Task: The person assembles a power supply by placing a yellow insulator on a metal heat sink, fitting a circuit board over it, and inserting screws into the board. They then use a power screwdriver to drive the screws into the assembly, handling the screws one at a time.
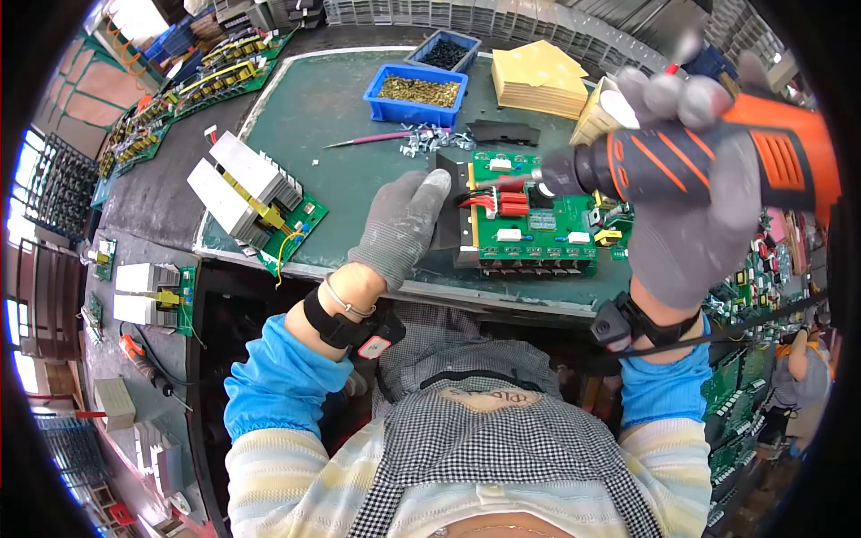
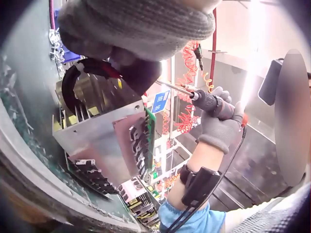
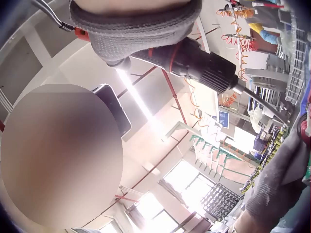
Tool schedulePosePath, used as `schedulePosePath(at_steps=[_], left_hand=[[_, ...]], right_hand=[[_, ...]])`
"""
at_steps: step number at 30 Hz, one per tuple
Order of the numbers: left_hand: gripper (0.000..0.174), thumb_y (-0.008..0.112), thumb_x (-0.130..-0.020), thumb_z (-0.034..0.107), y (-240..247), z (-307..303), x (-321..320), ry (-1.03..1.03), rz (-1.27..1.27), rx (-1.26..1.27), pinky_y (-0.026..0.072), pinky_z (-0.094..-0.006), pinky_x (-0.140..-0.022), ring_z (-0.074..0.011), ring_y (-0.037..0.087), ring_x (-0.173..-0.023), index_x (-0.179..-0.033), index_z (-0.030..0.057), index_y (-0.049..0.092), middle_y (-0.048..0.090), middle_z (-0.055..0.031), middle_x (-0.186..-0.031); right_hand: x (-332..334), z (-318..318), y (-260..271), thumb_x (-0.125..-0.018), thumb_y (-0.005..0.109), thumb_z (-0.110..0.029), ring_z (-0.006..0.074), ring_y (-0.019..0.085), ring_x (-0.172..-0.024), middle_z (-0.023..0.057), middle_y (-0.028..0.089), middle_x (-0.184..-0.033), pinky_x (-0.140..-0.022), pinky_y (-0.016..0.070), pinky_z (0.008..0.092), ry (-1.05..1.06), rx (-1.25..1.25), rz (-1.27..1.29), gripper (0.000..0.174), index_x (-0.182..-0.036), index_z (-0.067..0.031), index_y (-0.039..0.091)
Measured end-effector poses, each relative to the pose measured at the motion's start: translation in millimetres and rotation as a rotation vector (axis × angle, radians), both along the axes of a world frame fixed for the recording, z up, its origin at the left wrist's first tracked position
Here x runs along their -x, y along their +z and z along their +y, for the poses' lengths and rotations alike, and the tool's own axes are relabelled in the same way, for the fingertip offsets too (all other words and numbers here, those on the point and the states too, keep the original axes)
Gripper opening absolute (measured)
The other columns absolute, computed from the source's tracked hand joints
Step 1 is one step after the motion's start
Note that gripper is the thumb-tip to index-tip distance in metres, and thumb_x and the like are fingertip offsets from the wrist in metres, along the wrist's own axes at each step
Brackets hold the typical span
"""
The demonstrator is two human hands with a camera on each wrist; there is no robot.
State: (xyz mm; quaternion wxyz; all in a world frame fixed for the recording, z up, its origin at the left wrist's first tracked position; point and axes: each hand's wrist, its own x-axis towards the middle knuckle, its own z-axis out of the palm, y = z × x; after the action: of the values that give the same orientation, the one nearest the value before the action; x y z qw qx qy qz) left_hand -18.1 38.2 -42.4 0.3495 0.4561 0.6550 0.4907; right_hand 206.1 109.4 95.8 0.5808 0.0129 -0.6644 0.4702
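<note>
My right hand [image 1: 686, 255] grips an orange and black power screwdriver [image 1: 664, 161], its bit pointing left over a green circuit board [image 1: 547, 238]. In the left wrist view the screwdriver [image 2: 214, 104] is held up, its bit aimed at the board's unit. Red and black wires and red blocks sit on the board. Along its left edge stands a thin black sheet [image 1: 451, 231], and my gloved left hand [image 1: 399, 220] holds this sheet by its outer side with the fingertips. In the left wrist view, a metal heat sink [image 2: 97, 141] shows under the board.
Behind the board lie loose metal clips [image 1: 430, 139], a purple-handled tool [image 1: 368, 140] and black strips [image 1: 504, 134]. Blue bins, one with brass screws [image 1: 417, 91], and a yellow stack of sheets [image 1: 538, 79] stand farther back. Another board with heat sinks [image 1: 256, 193] lies left.
</note>
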Motion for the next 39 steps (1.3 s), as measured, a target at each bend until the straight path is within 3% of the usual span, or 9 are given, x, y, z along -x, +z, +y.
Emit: schedulePosePath(at_steps=[4,7,10,13,19,28,30,33,39], left_hand=[[0.045,0.055,-0.1,0.038,8,-4,-3,0.006,0.104,0.002,0.0493,-0.0468,-0.074,-0.0428,0.064,-0.081,-0.089,-0.0038,0.066,0.065,-0.0248,-0.085],[0.039,0.058,-0.101,0.033,29,2,-6,-0.021,0.309,0.053,0.0478,-0.032,-0.054,-0.0127,0.058,-0.058,-0.092,-0.0041,0.068,0.062,-0.0066,-0.068],[0.039,0.06,-0.099,0.031,26,5,-5,0.007,0.284,0.073,0.0463,-0.0319,-0.05,-0.0137,0.057,-0.053,-0.088,-0.005,0.068,0.061,-0.0077,-0.064],[0.045,0.056,-0.099,0.037,30,4,-11,0.045,0.22,0.103,0.0517,-0.0478,-0.069,-0.0405,0.067,-0.074,-0.08,-0.0026,0.065,0.065,-0.0242,-0.076],[0.044,0.056,-0.099,0.035,31,5,-7,0.0,0.253,0.1,0.0532,-0.0454,-0.068,-0.0388,0.068,-0.071,-0.08,-0.0038,0.065,0.065,-0.0238,-0.077],[0.04,0.058,-0.1,0.031,28,5,-4,-0.044,0.121,0.061,0.0523,-0.0393,-0.06,-0.0274,0.064,-0.065,-0.084,-0.0046,0.061,0.06,-0.0163,-0.078],[0.039,0.058,-0.1,0.03,32,3,-7,-0.031,0.066,0.074,0.0518,-0.0381,-0.058,-0.0257,0.063,-0.063,-0.084,-0.005,0.061,0.06,-0.0154,-0.079],[0.038,0.058,-0.101,0.028,32,3,-9,-0.018,0.054,0.054,0.0512,-0.0366,-0.054,-0.0238,0.062,-0.061,-0.085,-0.0063,0.062,0.06,-0.0141,-0.079],[0.04,0.059,-0.101,0.027,32,2,-11,-0.006,0.017,0.07,0.0505,-0.0354,-0.052,-0.0213,0.063,-0.061,-0.083,-0.0088,0.063,0.06,-0.0129,-0.082]], right_hand=[[24,14,-8,-0.098,0.053,-0.016,0.0288,0.065,-0.108,0.0109,0.063,-0.108,-0.109,0.0465,0.0567,-0.131,0.049,0.006,0.051,-0.145,-0.0013,0.039],[32,15,-12,-0.096,0.056,-0.01,0.028,0.067,-0.105,0.0112,0.065,-0.106,-0.105,0.0511,0.0546,-0.158,0.086,0.02,0.05,-0.143,-0.0012,0.041],[30,15,-6,-0.095,0.058,-0.007,0.0279,0.068,-0.104,0.0116,0.066,-0.106,-0.102,0.0535,0.053,-0.113,0.123,-0.006,0.052,-0.144,-0.0013,0.041],[26,15,-10,-0.095,0.058,-0.007,0.0282,0.068,-0.103,0.0116,0.066,-0.105,-0.101,0.0542,0.0523,-0.215,0.03,-0.051,0.053,-0.144,-0.0009,0.04],[39,27,-19,-0.087,0.072,-0.003,0.0203,0.072,-0.094,0.0079,0.069,-0.105,-0.076,0.0585,0.0309,-0.237,-0.091,0.013,0.024,-0.111,-0.0007,0.067],[43,27,-5,-0.095,0.063,-0.011,0.0243,0.07,-0.097,0.0092,0.064,-0.104,-0.094,0.0556,0.0408,-0.12,0.155,-0.198,0.027,-0.118,0.0009,0.055],[51,32,5,-0.089,0.072,-0.011,0.0161,0.064,-0.073,0.0068,0.066,-0.09,-0.069,0.0518,0.0315,-0.038,0.307,-0.261,0.049,-0.13,-0.0006,0.046],[68,16,32,-0.086,0.076,-0.011,0.0099,0.057,-0.057,0.0027,0.06,-0.076,-0.053,0.0445,0.0243,0.057,0.406,-0.223,0.03,-0.108,-0.0024,0.058],[84,30,37,-0.085,0.076,-0.01,0.0097,0.056,-0.06,0.0019,0.059,-0.078,-0.052,0.0443,0.0254,0.103,0.398,-0.342,0.031,-0.106,-0.0053,0.054]])
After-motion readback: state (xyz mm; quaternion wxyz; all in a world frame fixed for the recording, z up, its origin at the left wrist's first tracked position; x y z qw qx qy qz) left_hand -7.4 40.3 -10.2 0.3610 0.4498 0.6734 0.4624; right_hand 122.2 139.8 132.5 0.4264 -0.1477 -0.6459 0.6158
